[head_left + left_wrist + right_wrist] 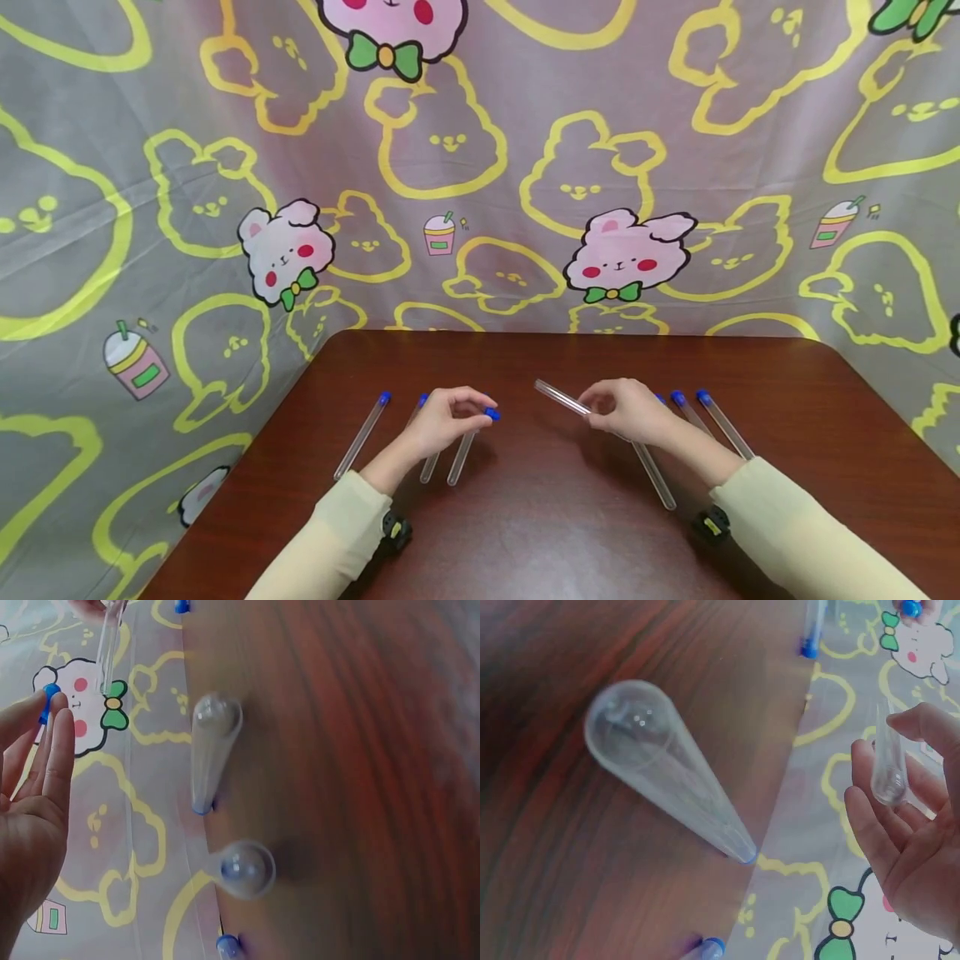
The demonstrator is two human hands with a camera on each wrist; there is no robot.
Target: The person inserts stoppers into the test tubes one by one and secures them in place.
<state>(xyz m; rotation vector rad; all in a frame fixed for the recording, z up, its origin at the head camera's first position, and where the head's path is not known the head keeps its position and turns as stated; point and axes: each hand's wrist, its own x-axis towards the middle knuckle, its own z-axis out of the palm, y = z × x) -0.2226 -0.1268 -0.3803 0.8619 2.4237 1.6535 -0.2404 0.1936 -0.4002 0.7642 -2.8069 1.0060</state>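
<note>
Between thumb and fingertips, my left hand (pixel 444 421) pinches a small blue cap (pixel 492 413) above the table. My right hand (pixel 628 408) grips a clear test tube (pixel 558 397) in its fingers, with no cap on the end that points up and left toward the cap. In the right wrist view, the rounded bottom of this tube (pixel 890 784) shows between thumb and fingers. The cap and the tube are apart, facing each other across a gap. Beneath the right hand lies another clear tube (pixel 654 475), partly hidden by that hand.
On the left of the brown table (pixel 525 517) lie several blue-capped tubes, one outermost (pixel 363 437) and one beside the left hand (pixel 461 458). More capped tubes (pixel 726 423) lie at the right, partly behind the right forearm. A patterned curtain (pixel 480 275) stands behind the table.
</note>
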